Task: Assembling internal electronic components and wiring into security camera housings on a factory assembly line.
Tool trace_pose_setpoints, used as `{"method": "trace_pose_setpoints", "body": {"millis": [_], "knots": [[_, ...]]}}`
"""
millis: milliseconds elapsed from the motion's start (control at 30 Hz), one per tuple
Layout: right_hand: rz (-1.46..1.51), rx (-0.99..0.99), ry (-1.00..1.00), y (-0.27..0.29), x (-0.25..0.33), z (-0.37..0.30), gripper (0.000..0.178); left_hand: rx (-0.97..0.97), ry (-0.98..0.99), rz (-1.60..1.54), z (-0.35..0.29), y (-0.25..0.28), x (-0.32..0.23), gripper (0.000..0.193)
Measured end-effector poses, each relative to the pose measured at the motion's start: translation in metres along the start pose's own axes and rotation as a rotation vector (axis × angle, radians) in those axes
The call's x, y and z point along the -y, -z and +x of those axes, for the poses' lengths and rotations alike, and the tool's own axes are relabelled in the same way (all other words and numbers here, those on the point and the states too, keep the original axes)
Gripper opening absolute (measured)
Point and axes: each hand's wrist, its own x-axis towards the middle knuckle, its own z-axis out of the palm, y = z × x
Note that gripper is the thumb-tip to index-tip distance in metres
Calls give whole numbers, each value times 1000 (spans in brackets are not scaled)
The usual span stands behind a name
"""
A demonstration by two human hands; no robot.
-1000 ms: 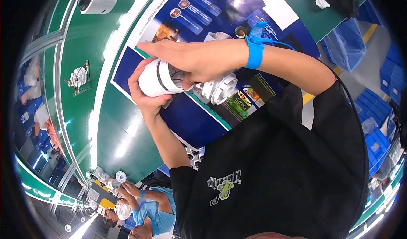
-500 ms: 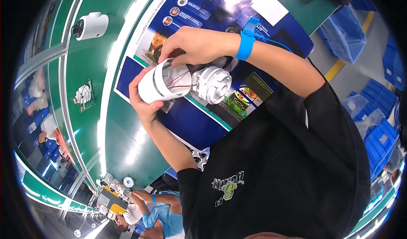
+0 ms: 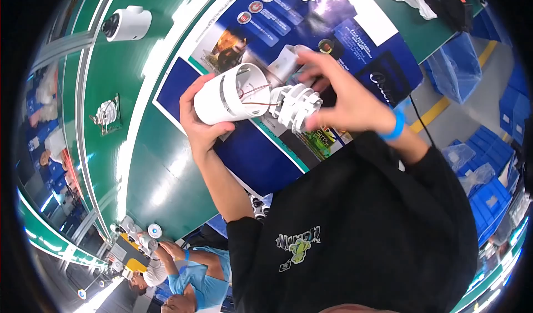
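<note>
My left hand (image 3: 201, 128) is wrapped round a white cylindrical housing (image 3: 222, 99), whose open end faces right. Thin dark red wires (image 3: 257, 93) run from inside the housing to a white ribbed plastic part (image 3: 296, 108) just outside that opening. Around the ribbed part's right side is my right hand (image 3: 347, 99), with a blue wristband (image 3: 398, 124). Its fingers are spread and a little blurred; the thumb is close to the part, and I cannot tell whether it touches. A pale, shiny piece (image 3: 286, 60) lies behind, partly hidden.
Under my hands lies a printed blue sheet (image 3: 250, 163) on the green table (image 3: 150, 152). Farther left are a white housing with a black end (image 3: 129, 24) and a white wired part (image 3: 106, 114). Blue crates (image 3: 488, 199) stand right; a co-worker in light blue (image 3: 200, 274) sits lower left.
My right hand has left the housing's rim and moved right, over to the ribbed part, its fingers spreading. My left hand still holds the housing, now slightly farther right in view.
</note>
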Motion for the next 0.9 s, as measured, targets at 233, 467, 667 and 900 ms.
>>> {"method": "trace_pose_setpoints", "body": {"millis": [233,467,667,900], "knots": [[-384,-363,189,-57,5,-22,83,22,35,268,-1,-5,-24,94],[-554,-253,579,-36,24,-20,75,69,-181,565,-11,-13,-35,84],[-162,-54,367,-22,37,-1,72,114,-41,340,-21,0,-25,84],[150,198,209,-28,38,10,78,152,-182,363,-30,7,-39,80]]}}
